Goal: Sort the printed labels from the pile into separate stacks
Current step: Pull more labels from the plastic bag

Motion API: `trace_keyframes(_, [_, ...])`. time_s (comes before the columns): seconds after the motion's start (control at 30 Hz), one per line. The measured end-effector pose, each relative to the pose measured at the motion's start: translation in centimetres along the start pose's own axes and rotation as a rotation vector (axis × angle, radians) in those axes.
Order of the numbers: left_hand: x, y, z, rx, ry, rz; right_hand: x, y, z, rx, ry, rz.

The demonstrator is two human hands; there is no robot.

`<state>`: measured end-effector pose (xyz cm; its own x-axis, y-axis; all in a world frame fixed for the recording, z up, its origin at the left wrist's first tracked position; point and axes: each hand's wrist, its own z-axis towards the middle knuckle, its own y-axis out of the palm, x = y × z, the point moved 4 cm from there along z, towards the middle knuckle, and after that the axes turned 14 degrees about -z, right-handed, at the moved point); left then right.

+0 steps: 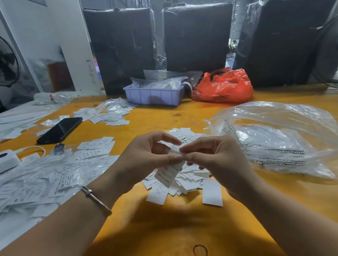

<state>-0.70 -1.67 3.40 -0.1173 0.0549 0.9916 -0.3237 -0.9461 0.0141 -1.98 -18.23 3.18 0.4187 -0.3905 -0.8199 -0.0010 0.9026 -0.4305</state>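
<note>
A loose pile of small white printed labels (189, 179) lies on the yellow table (160, 224), right under my hands. My left hand (143, 155) and my right hand (215, 159) meet above it, thumbs and forefingers pinched together on one white label (168, 172) that hangs down between them. A wide spread of sorted labels (46, 176), some in clear sleeves, covers the table's left side. Smaller groups of labels (108, 115) lie further back on the left.
A black phone (60, 130) and a white power bank (0, 162) lie on the left. A large clear plastic bag (280, 140) sits at the right. A lilac tray (154, 94) and red bag (224, 87) stand behind. A black hair tie (200, 252) lies near me.
</note>
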Motion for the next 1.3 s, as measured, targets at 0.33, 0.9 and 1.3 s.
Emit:
trace_keyframes(0.33, [0.0, -0.2, 0.1, 0.007, 0.018, 0.015, -0.2, -0.2, 0.0, 0.018, 0.007, 0.064])
trace_keyframes(0.9, [0.2, -1.6, 0.4, 0.005, 0.010, 0.206, 0.8, -0.2, 0.5, -0.099, 0.104, 0.061])
trace_keyframes(1.3, [-0.1, -11.4, 1.1, 0.324, -0.293, 0.658, 2.3, -4.8, 1.7, 0.338, 0.016, -0.488])
